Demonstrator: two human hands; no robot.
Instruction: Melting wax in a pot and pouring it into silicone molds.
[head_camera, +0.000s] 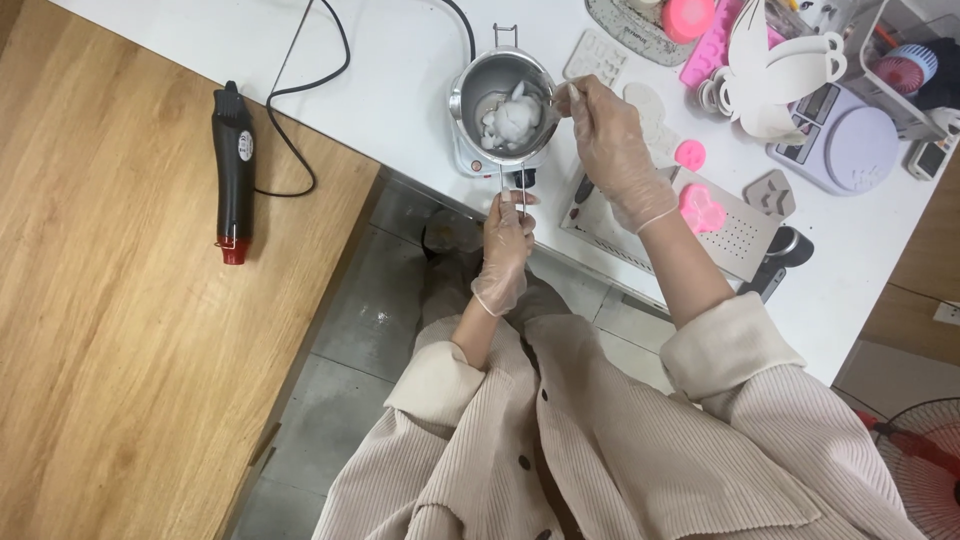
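A small steel melting pot (470, 85) sits on a small white heater base (470, 160) at the white table's near edge. Pale white lumps (512, 122) lie inside the pot. My left hand (505, 245), in a thin clear glove, grips the pot's wire handle (511, 188) below the rim. My right hand (612, 150), also gloved, pinches a thin utensil (562, 105) whose tip reaches into the pot from the right.
A black and red heat gun (233, 170) lies on the wooden table at left, its cord (300, 90) looping onto the white table. Pink silicone moulds (700, 207), a white perforated tray (745, 240), a lilac scale (850, 145) and white cut-out shapes (770, 70) crowd the right.
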